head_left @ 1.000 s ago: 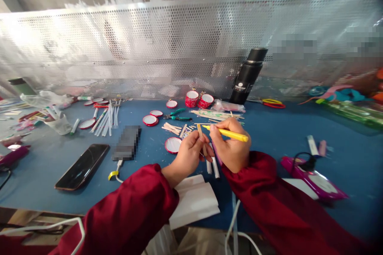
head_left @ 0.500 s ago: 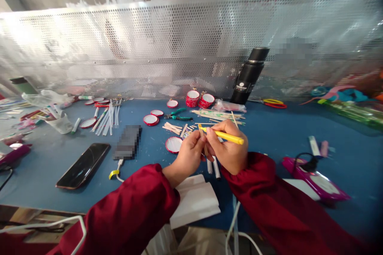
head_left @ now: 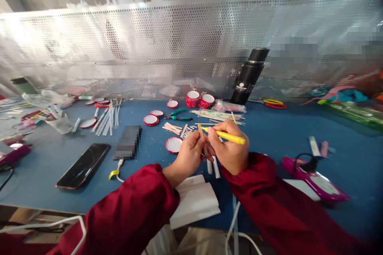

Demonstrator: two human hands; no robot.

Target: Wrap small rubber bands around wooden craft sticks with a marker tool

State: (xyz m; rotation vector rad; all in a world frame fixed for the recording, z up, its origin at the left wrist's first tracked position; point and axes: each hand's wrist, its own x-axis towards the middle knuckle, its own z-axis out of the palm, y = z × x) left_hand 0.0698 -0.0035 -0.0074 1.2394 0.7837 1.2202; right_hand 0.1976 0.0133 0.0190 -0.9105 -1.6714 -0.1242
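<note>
My left hand [head_left: 191, 152] is closed on a small wooden craft stick [head_left: 201, 130], held tilted with its upper end above the fingertips. That end looks yellow. In my right hand [head_left: 231, 147] is a yellow marker [head_left: 229, 136], gripped like a pen, its tip at or very near the stick's upper end. Beyond my hands lie several loose craft sticks [head_left: 172, 128] and a round red-rimmed lid [head_left: 174, 145]. Two white markers [head_left: 216, 168] lie partly under my right hand, and folded white paper [head_left: 196, 201] lies below my wrists.
Green-handled pliers [head_left: 179, 116], stacked red tins [head_left: 192, 99] and wooden sticks [head_left: 218, 115] lie farther back. A black bottle [head_left: 250, 75] leans by the perforated metal screen [head_left: 143, 48]. Phones [head_left: 83, 165] lie left; a purple device [head_left: 317, 181] sits right on the blue table [head_left: 269, 135].
The yellow marker and my right fingers have shifted slightly to the right along the stick's end. My left hand and the stick stay nearly still.
</note>
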